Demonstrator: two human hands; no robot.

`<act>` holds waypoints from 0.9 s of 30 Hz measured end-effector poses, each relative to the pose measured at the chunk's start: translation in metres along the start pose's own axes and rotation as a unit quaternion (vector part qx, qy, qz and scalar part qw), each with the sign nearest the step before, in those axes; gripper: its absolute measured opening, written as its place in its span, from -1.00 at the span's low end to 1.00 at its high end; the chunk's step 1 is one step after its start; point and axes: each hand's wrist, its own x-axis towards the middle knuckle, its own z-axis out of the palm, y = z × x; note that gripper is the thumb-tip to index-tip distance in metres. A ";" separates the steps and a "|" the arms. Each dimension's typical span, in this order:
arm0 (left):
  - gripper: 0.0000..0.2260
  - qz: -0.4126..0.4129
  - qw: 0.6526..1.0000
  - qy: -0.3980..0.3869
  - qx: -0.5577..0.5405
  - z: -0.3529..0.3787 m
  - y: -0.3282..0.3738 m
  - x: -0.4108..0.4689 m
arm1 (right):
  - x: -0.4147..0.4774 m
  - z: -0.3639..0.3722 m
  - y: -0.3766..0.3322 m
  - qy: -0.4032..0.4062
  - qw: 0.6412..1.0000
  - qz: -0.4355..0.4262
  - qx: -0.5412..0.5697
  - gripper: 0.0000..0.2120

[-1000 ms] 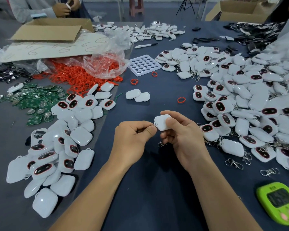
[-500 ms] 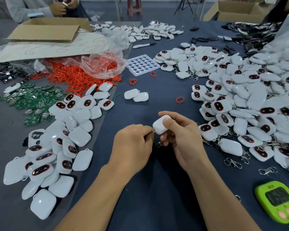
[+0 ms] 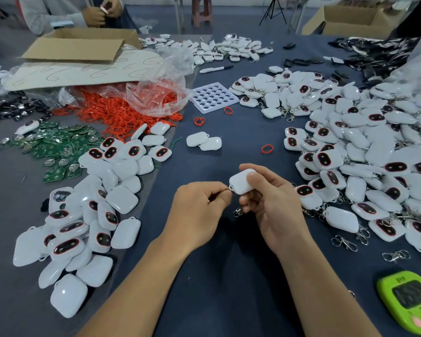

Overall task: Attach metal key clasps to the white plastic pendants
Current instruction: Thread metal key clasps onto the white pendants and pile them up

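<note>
Fingers (image 3: 254,177) of the right hand (image 3: 272,207) curl round a white pendant (image 3: 240,183) just above the counter (image 3: 216,276). The left hand (image 3: 197,210) pinches the metal clasp (image 3: 237,211) at the pendant's corner, with the hook dangling between the hands. Pendant heaps (image 3: 88,215) lie on either side.

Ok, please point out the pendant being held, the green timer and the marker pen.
held pendant (image 3: 240,183): head view, its white shell.
green timer (image 3: 408,300): head view, its dark screen.
marker pen (image 3: 216,68): head view, its barrel.

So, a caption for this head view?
Right hand holds white pendant; left hand pinches metal clasp at its corner.
</note>
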 end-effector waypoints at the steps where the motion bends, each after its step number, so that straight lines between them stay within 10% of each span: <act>1: -0.73 0.005 0.999 0.014 0.033 0.002 0.000 -0.001 | -0.001 0.000 0.000 -0.001 1.000 -0.004 -0.003 -0.84; 7: -0.72 0.001 0.973 0.049 0.224 0.009 0.000 -0.004 | -0.004 0.000 0.002 -0.014 0.998 -0.032 -0.047 -0.85; 17: -0.96 -0.127 0.985 0.102 0.054 0.003 -0.006 0.007 | 0.004 -0.003 -0.003 -0.071 0.994 0.038 -0.075 -0.77; 20: -0.77 -0.123 0.982 0.062 0.131 0.005 -0.006 0.009 | 0.005 -0.012 -0.018 -0.110 0.989 0.014 0.097 -0.75; 24: -0.72 -0.087 0.978 0.069 0.175 0.009 -0.008 0.010 | 0.004 -0.044 -0.034 -0.239 0.930 -0.076 0.269 -0.20; 27: -0.68 -0.056 0.974 0.080 0.206 0.011 -0.009 0.019 | 0.005 -0.043 -0.022 -0.192 0.960 -0.037 0.199 -0.05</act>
